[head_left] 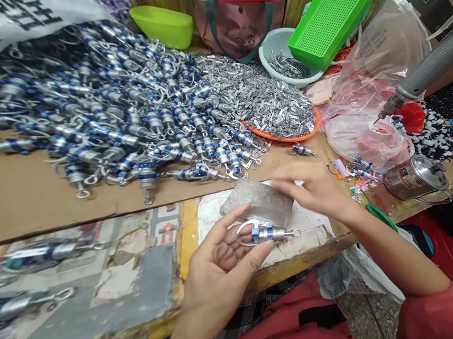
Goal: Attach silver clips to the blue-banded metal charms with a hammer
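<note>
In my left hand I hold a small silver-and-blue metal piece between thumb and fingers. It has a curved silver arm on its left and a small ring at its right end. Right behind it a cloudy, clear block lies on a white sheet on the workbench. My right hand is at the block's upper right corner, slightly blurred, its thumb and fingers close together. Whatever may be between those fingertips is too small to make out.
A large heap of similar silver-and-blue pieces covers the back left. Small metal plates fill an orange-rimmed tray. A power screwdriver hangs at right, above plastic bags and a lidded metal cup. A green basket rests on a bowl.
</note>
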The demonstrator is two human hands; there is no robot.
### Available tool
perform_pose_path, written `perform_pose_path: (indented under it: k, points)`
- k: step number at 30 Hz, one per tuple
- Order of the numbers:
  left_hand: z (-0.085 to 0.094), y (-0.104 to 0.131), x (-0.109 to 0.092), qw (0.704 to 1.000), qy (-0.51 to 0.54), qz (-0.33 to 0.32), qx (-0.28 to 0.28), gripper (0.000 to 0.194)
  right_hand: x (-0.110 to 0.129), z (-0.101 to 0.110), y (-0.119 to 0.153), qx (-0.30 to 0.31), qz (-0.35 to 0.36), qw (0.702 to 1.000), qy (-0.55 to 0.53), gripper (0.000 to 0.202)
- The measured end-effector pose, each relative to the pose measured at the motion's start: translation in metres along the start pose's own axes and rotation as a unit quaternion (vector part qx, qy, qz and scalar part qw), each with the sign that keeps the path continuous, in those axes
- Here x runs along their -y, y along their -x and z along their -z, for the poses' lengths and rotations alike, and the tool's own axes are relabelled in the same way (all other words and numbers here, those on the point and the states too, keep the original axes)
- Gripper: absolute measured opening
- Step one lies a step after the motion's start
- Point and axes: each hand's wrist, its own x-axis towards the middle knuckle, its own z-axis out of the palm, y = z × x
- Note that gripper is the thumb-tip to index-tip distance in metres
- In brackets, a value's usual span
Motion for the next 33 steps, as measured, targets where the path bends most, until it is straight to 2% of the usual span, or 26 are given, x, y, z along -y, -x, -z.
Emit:
perform_pose_path:
  k: [2, 4, 7, 10, 14, 16, 18, 19, 21, 25, 29, 33]
  points:
    - [0.000, -0.002, -0.003, 1.000, -0.016, 0.016, 0.012, 0.063, -0.019, -0.011, -0.026, 0.026, -0.058, 0.986, 0.154, 0.025]
    - [0.001, -0.004, -0.006, 0.999, -0.026, 0.033, 0.025, 0.068, -0.033, -0.026, -0.048, 0.070, -0.081, 0.964, 0.245, 0.031]
    - [0.002, -0.007, -0.006, 0.998, -0.013, 0.048, 0.035, 0.071, -0.041, -0.043, -0.067, 0.088, -0.086, 0.954, 0.275, 0.029]
    - [0.004, -0.009, -0.004, 0.998, 0.008, 0.052, 0.032, 0.074, -0.040, -0.046, -0.070, 0.086, -0.083, 0.951, 0.286, 0.031]
    - [0.008, -0.011, -0.001, 0.998, 0.018, 0.051, 0.040, 0.072, -0.038, -0.030, -0.059, 0.061, -0.080, 0.956, 0.274, 0.033]
    - [0.010, -0.012, 0.000, 0.997, 0.020, 0.057, 0.057, 0.073, -0.033, -0.020, -0.046, 0.010, -0.062, 0.980, 0.189, 0.027]
    - [0.009, -0.012, 0.001, 0.996, 0.026, 0.056, 0.063, 0.073, -0.022, -0.011, -0.029, -0.037, -0.017, 0.998, 0.050, 0.017]
    - [0.009, -0.011, 0.001, 0.996, 0.030, 0.053, 0.061, 0.072, -0.015, -0.006, -0.019, -0.046, 0.010, 0.999, -0.013, 0.014]
    - [0.008, -0.010, 0.001, 0.997, 0.035, 0.047, 0.054, 0.071, -0.001, 0.001, -0.001, -0.030, 0.059, 0.996, -0.066, 0.012]
    - [0.006, -0.009, 0.000, 0.996, 0.036, 0.047, 0.060, 0.071, 0.019, 0.007, 0.019, 0.019, 0.109, 0.993, -0.049, 0.014]
    - [0.005, -0.009, -0.001, 0.997, 0.044, 0.040, 0.058, 0.071, 0.023, -0.002, 0.018, -0.021, 0.144, 0.987, -0.067, 0.024]
    - [0.005, -0.008, -0.002, 0.996, 0.044, 0.040, 0.062, 0.072, 0.022, -0.013, 0.021, -0.054, 0.179, 0.982, -0.018, 0.022]
